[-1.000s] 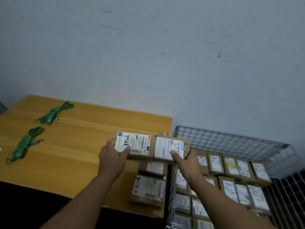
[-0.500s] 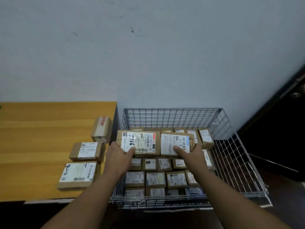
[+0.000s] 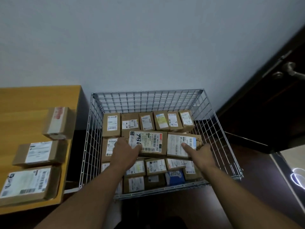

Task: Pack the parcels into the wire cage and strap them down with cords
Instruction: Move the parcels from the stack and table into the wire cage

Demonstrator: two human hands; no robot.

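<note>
1. The silver wire-mesh cage [image 3: 148,100] is open-topped and stands at 3 o'clock of the yellow wooden bench [image 3: 24,100]. Flat brown labelled cardboard parcels [image 3: 146,121] cover its floor, with one blue box [image 3: 175,177] at 6 o'clock.
2. The brown cardboard parcel with a handwritten 7936 label [image 3: 148,142] lies over the cage's middle. The left grip [image 3: 125,154] holds its 9 o'clock end.
3. The brown cardboard parcel with a blue-edged white label [image 3: 179,146] touches it at 3 o'clock, in the right grip [image 3: 201,154].
4. Three brown labelled boxes [image 3: 39,152] lie on the bench in a column.
</note>
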